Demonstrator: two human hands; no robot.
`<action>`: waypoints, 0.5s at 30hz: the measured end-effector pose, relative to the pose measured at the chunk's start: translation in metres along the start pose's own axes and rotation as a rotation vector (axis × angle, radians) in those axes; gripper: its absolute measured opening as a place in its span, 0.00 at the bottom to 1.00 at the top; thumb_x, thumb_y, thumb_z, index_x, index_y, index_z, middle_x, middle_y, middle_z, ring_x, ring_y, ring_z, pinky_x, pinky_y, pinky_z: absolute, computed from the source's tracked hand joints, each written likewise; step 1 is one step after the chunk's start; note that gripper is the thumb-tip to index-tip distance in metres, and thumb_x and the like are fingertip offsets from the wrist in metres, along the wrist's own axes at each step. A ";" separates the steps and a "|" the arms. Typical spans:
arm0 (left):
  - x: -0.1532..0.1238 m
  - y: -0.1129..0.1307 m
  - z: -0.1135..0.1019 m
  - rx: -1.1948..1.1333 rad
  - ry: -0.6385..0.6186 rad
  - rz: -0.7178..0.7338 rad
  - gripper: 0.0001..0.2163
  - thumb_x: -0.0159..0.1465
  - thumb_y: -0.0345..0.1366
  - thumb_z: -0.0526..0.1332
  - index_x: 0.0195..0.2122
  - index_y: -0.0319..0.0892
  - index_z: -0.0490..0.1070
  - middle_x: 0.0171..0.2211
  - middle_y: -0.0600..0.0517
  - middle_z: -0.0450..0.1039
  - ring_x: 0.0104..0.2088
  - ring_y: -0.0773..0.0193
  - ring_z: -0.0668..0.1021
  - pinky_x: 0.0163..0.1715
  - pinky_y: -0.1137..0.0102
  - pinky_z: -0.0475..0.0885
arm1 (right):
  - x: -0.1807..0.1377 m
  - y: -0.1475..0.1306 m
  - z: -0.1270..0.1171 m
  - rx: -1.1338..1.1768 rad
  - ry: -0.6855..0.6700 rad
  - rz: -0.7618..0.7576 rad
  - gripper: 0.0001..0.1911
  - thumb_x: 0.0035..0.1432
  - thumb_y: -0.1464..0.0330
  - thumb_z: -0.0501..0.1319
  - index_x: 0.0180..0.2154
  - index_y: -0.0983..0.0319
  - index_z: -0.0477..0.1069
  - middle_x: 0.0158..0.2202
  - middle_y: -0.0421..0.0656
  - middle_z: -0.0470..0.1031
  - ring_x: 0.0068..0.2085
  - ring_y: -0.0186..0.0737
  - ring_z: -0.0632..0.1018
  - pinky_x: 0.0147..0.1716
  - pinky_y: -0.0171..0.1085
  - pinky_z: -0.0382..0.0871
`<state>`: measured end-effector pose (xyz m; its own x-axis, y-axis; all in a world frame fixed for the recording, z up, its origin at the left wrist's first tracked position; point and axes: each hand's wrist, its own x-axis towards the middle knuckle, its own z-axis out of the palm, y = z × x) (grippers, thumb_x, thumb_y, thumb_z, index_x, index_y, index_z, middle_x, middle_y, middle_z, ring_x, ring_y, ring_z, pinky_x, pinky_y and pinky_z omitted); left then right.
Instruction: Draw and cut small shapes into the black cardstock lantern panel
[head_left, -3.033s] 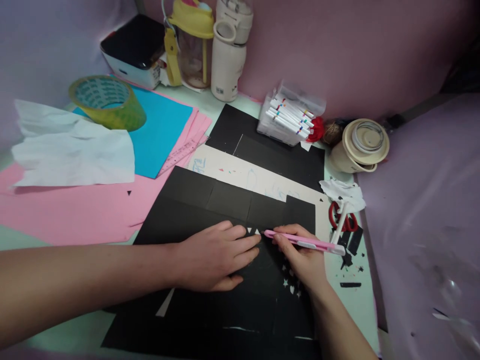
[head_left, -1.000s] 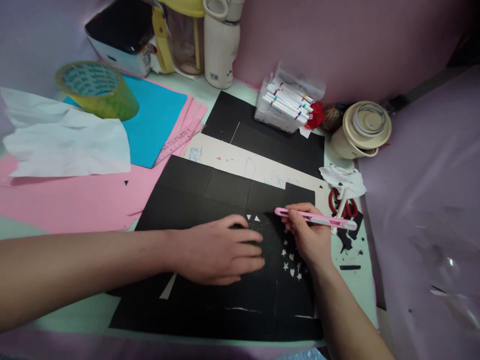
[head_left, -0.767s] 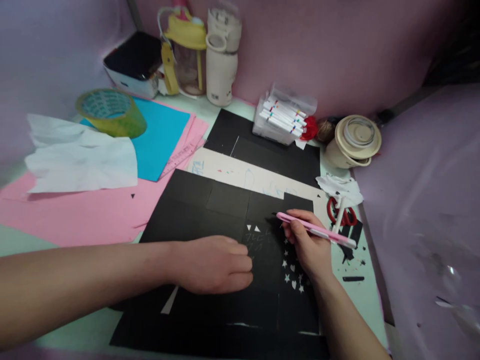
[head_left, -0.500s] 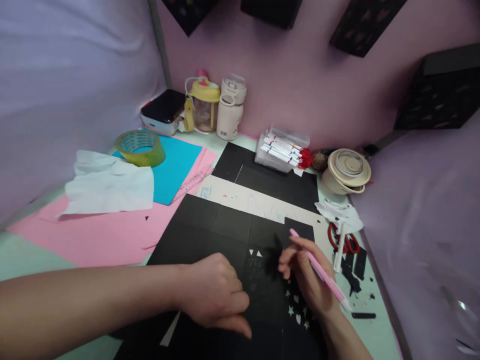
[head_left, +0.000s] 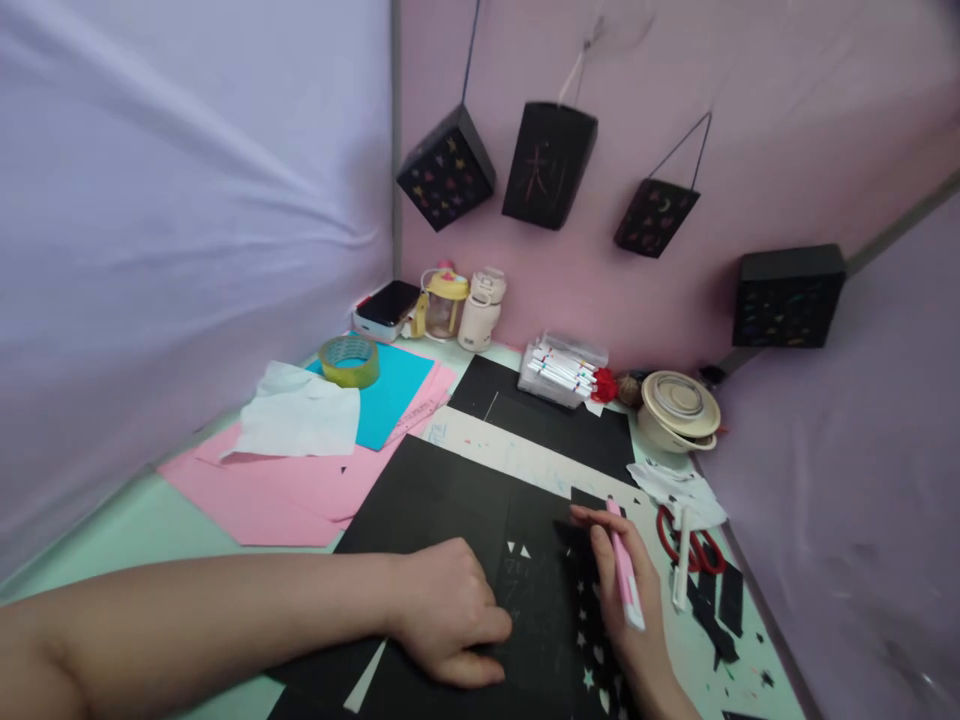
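My left hand (head_left: 450,615) rests with curled fingers on a large sheet of black paper (head_left: 457,485). Its thumb and index finger point right, and nothing shows between them. In my right hand (head_left: 626,595) a slim pink pen-shaped tool (head_left: 624,565) with a white end lies between thumb and fingers, leaning over the hand; its tip is too small to make out. White star and heart shapes (head_left: 589,678) show in the black paper beside the right wrist. Between the hands are two small white triangles (head_left: 519,550) and faint pencil marks. A narrow white wedge (head_left: 365,680) lies below my left wrist.
Red-handled scissors (head_left: 694,550), a white stick-like tool (head_left: 681,570) and black scraps lie right. Behind are a marker box (head_left: 561,370), stacked bowls (head_left: 679,410), bottles (head_left: 480,310) and tape (head_left: 349,362) on blue paper. Black boxes (head_left: 551,165) hang above pink paper-like wall.
The view has tilted up, bringing the hanging black boxes fully into sight. My right hand has turned, so the pink tool stands steeper. My left hand stays on the black paper.
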<state>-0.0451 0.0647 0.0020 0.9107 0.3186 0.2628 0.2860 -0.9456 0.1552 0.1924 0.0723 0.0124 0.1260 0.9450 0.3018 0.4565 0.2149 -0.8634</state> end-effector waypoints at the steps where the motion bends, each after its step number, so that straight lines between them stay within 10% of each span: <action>1: 0.001 0.001 0.000 0.012 -0.011 -0.007 0.13 0.55 0.46 0.65 0.23 0.45 0.65 0.15 0.57 0.69 0.18 0.65 0.74 0.13 0.67 0.56 | 0.001 0.001 0.001 0.010 0.001 -0.019 0.11 0.62 0.60 0.59 0.40 0.59 0.74 0.41 0.47 0.81 0.42 0.48 0.80 0.43 0.45 0.73; 9: 0.008 0.009 -0.021 0.060 -0.104 -0.161 0.12 0.56 0.48 0.65 0.26 0.46 0.69 0.16 0.57 0.71 0.17 0.62 0.74 0.12 0.69 0.51 | 0.008 0.016 0.008 0.015 -0.034 0.034 0.16 0.58 0.54 0.61 0.37 0.60 0.75 0.40 0.47 0.81 0.42 0.49 0.80 0.44 0.45 0.72; 15: 0.045 0.073 -0.026 0.009 -0.073 -0.255 0.13 0.64 0.47 0.59 0.37 0.42 0.71 0.32 0.51 0.76 0.32 0.59 0.78 0.28 0.66 0.70 | 0.009 0.020 0.008 0.103 -0.055 0.102 0.16 0.59 0.54 0.59 0.39 0.60 0.71 0.44 0.49 0.79 0.43 0.48 0.79 0.49 0.49 0.69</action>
<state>0.0088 0.0122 0.0496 0.8281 0.5410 0.1467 0.5109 -0.8362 0.1994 0.1952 0.0870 -0.0058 0.1178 0.9747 0.1901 0.3509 0.1382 -0.9262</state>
